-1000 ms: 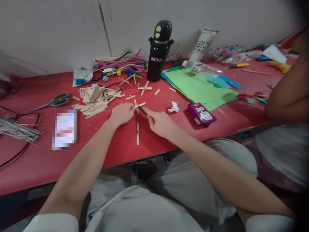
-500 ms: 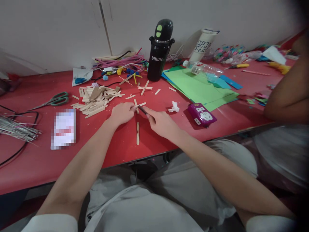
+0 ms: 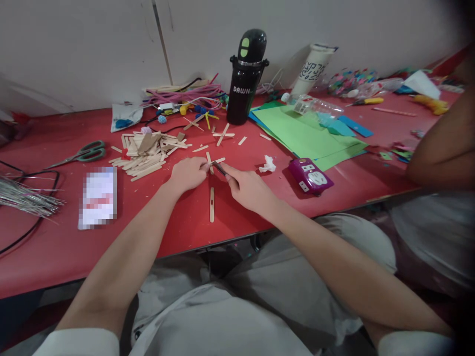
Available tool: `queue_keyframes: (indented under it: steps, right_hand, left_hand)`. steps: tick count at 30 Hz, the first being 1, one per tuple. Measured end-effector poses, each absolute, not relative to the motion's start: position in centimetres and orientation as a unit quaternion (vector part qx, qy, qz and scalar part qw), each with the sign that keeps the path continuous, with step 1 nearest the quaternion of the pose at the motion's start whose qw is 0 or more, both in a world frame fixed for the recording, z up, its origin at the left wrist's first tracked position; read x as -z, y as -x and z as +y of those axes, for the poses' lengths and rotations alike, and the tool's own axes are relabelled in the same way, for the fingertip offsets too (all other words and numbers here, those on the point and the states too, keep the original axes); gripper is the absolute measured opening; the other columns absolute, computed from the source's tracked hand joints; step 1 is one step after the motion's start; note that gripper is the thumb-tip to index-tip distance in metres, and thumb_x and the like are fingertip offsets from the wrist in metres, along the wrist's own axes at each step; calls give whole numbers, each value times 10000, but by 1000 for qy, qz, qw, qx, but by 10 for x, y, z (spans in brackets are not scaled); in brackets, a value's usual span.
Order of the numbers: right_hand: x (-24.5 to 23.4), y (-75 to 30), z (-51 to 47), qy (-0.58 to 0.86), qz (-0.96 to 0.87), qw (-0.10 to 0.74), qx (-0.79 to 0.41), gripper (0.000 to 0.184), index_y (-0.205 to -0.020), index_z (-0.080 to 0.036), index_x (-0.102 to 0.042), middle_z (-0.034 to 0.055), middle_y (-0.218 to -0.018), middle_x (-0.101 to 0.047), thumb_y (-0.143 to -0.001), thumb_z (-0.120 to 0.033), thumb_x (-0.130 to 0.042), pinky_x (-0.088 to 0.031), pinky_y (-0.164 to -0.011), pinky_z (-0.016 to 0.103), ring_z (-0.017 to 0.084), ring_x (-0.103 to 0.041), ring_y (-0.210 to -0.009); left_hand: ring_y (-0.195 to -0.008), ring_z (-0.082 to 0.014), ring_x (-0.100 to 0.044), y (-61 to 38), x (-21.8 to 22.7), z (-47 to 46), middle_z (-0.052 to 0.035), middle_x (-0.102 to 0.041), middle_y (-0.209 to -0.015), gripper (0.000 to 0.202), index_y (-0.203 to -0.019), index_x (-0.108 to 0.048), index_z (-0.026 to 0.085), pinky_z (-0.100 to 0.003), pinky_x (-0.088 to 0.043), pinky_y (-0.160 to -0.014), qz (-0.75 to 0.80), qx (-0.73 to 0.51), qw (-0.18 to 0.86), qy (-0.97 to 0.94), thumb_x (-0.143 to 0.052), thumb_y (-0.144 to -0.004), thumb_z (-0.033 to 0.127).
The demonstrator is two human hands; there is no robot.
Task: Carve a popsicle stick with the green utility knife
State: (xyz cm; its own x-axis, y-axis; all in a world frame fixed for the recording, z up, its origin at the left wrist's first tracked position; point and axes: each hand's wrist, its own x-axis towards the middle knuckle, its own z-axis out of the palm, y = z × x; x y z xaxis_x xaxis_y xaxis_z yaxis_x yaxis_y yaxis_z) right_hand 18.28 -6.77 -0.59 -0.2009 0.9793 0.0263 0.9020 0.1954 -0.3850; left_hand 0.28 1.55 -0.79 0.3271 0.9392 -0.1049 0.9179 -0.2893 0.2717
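Observation:
My right hand (image 3: 247, 188) is closed around a slim dark tool (image 3: 219, 168), its tip on the pale wooden craft sticks (image 3: 210, 158) that cross beneath it; the tool's exact kind is hard to make out. From the other side, my left hand (image 3: 190, 173) pinches one of these sticks with its fingertips, which partly cover it. Closer to the table edge lies a single craft stick (image 3: 212, 204) with a dark slot in its middle. Another crossed pair of sticks (image 3: 223, 134) rests beyond my hands.
A pile of craft sticks (image 3: 148, 155) and scissors (image 3: 83, 152) lie left on the red table (image 3: 181, 230). Behind stands a black bottle (image 3: 245, 81). To the right are green paper sheets (image 3: 300, 131), a purple device (image 3: 309, 176), crumpled tissue (image 3: 267, 164) and another person's arm (image 3: 441, 133).
Hardly anything differs. Both hands stay in place at the crossed sticks, with only a very slight shift of the tool.

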Motion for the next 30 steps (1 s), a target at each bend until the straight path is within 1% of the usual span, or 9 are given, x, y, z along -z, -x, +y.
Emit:
queue_keyframes:
  steps: [3, 9, 14, 20, 25, 30]
  right_hand:
    - [5, -181, -68, 621, -762, 118, -140, 595, -1572, -251, -421, 99, -979, -756, -982, -178, -399, -440, -670, 301, 229, -688, -787]
    - [3, -176, -68, 625, -766, 84, -121, 610, -1573, -231, -418, 131, -1037, -754, -968, -163, -401, -482, -714, 337, 274, -708, -897]
    - [2, -175, -67, 627, -768, 62, -110, 607, -1573, -208, -412, 140, -1057, -752, -968, -163, -405, -501, -734, 349, 283, -709, -916]
    - [2, -175, -68, 626, -769, 71, -111, 591, -1551, -207, -445, 135, -1064, -756, -963, -160, -407, -502, -715, 346, 284, -716, -904]
    - [4, -176, -68, 617, -773, 90, -118, 598, -1546, -200, -452, 124, -1099, -758, -952, -147, -421, -501, -733, 339, 277, -714, -921]
    - [3, -180, -68, 607, -771, 125, -145, 583, -1534, -188, -476, 116, -1047, -766, -958, -133, -406, -479, -726, 317, 250, -708, -887]
  left_hand:
    - [-1064, -276, -660, -3, 8, 16, -72, -752, -1090, 345, -975, -717, 264, -367, -481, -861, 582, -35, 139, -801, -394, -975, 387]
    - [-1058, -277, -661, -3, 9, 16, -70, -751, -1084, 329, -957, -709, 263, -370, -484, -851, 578, -34, 135, -804, -399, -967, 371]
    - [-1052, -278, -662, -4, 9, 15, -74, -754, -1091, 339, -966, -709, 260, -375, -487, -846, 579, -33, 132, -804, -390, -971, 373]
    - [-1053, -277, -662, -4, 7, 14, -77, -753, -1073, 347, -963, -706, 258, -374, -484, -856, 577, -32, 134, -805, -379, -974, 374]
    - [-1042, -265, -665, -3, 8, 14, -71, -756, -1068, 343, -955, -702, 261, -358, -485, -841, 580, -31, 132, -804, -383, -979, 382]
    - [-1054, -273, -663, -3, 9, 15, -70, -755, -1074, 331, -967, -710, 271, -366, -489, -849, 582, -30, 132, -802, -394, -973, 372]
